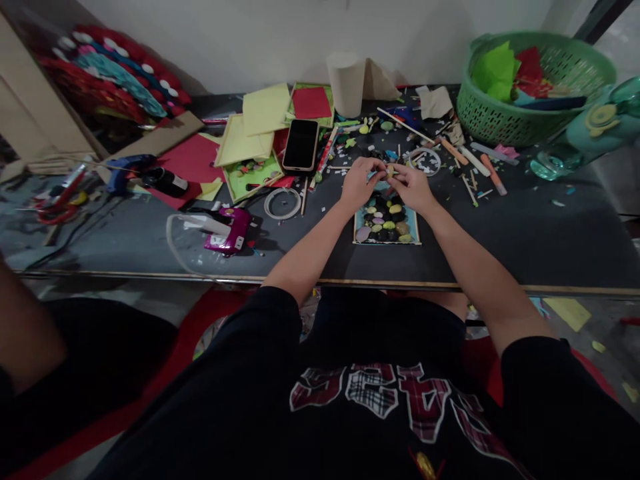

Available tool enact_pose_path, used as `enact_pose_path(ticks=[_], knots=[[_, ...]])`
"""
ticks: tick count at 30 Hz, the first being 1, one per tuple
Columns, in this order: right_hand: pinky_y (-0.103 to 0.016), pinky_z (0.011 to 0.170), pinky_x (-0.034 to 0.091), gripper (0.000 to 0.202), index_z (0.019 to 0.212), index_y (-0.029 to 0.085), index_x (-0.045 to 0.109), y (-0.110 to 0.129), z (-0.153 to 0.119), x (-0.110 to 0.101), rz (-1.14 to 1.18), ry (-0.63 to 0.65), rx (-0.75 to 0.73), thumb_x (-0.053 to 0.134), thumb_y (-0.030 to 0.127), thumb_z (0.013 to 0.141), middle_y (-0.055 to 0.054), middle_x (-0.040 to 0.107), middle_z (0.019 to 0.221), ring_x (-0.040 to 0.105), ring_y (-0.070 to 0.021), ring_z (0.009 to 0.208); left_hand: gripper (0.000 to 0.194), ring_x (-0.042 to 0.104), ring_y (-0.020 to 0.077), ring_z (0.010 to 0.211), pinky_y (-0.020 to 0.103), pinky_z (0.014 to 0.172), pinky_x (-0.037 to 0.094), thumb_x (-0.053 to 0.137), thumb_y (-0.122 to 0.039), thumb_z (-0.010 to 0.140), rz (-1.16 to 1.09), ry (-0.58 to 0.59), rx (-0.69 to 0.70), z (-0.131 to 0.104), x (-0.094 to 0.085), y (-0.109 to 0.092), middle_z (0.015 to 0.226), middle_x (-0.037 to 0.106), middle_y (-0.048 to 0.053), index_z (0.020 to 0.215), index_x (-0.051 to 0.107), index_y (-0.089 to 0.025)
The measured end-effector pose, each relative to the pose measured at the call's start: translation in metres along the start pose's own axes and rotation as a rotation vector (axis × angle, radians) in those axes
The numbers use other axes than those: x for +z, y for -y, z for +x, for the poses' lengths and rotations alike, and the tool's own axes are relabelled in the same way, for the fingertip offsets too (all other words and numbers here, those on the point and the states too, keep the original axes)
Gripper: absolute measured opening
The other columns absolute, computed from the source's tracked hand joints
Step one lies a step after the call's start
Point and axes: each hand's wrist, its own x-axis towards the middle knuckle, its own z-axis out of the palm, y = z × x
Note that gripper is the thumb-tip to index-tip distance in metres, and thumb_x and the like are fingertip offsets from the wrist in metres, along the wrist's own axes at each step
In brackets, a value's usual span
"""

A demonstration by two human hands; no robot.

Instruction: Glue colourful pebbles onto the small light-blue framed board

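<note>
Above the far end of a small light-blue panel (413, 220), my left hand (361, 181) and my right hand (414, 189) come together with fingertips pinched. Between them is a small pale yellow piece (391, 171), too small to name and partly covered by the fingers. The panel lies flat near the table's front edge. Dark, yellow, green and lilac pebble-like pieces (389, 225) cover most of its face. My wrists and fingers hide its far end.
Scraps and sticks litter the table (295, 257) behind my hands. A phone (301, 145), clear tape roll (283, 203), purple device (229, 231), blue glue gun (127, 171) and dark bottle (164, 181) lie left. A green basket (530, 123) and bottle (585, 143) stand right. Another person's arm (30, 327) shows at left.
</note>
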Motion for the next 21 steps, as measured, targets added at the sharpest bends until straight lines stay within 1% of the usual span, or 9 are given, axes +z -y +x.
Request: enact_pose_path(ticks=[5,9,13,17,21], knots=[[-0.041,0.074,0.063,0.065,0.119,0.021,0.067,0.000,0.000,-0.001,-0.020,0.013,-0.003,0.064,0.072,0.079,-0.003,0.076,0.084,0.071,-0.0209,0.063,0.005,0.065,0.0198,0.103,0.032,0.093,0.051,0.059,-0.019,0.095,-0.005,-0.003,0.003,0.001,0.000,0.001,0.100,0.072,0.006,0.094,0.064,-0.021],[-0.043,0.076,0.063,0.061,0.121,0.017,0.067,-0.001,0.000,-0.001,-0.045,0.003,-0.007,0.063,0.063,0.081,-0.004,0.074,0.080,0.072,-0.0223,0.064,0.006,0.064,0.0196,0.100,0.032,0.093,0.052,0.059,-0.015,0.094,-0.012,0.027,0.018,0.001,0.001,0.004,0.097,0.070,0.006,0.094,0.062,-0.021],[-0.044,0.076,0.063,0.050,0.117,0.019,0.069,0.003,-0.002,-0.002,-0.082,-0.001,-0.021,0.063,0.056,0.083,-0.003,0.074,0.079,0.072,-0.0228,0.065,0.008,0.063,0.0209,0.103,0.035,0.094,0.053,0.055,-0.015,0.095,-0.001,0.068,0.047,0.001,0.004,0.009,0.100,0.068,0.008,0.094,0.059,-0.021],[-0.046,0.083,0.063,0.043,0.117,0.018,0.070,0.005,-0.002,-0.002,-0.156,0.001,-0.040,0.062,0.048,0.087,-0.004,0.076,0.080,0.073,-0.0233,0.066,0.009,0.063,0.0227,0.106,0.040,0.097,0.052,0.050,-0.020,0.100,0.045,0.075,0.060,0.001,0.009,0.014,0.102,0.066,0.009,0.094,0.056,-0.022],[-0.046,0.081,0.062,0.043,0.121,0.020,0.067,0.001,-0.002,-0.001,-0.174,-0.033,-0.024,0.063,0.047,0.088,-0.004,0.076,0.082,0.073,-0.0229,0.067,0.018,0.063,0.0238,0.104,0.042,0.097,0.051,0.044,-0.033,0.104,0.079,0.057,0.065,-0.001,0.013,0.015,0.100,0.064,0.010,0.096,0.055,-0.021]])
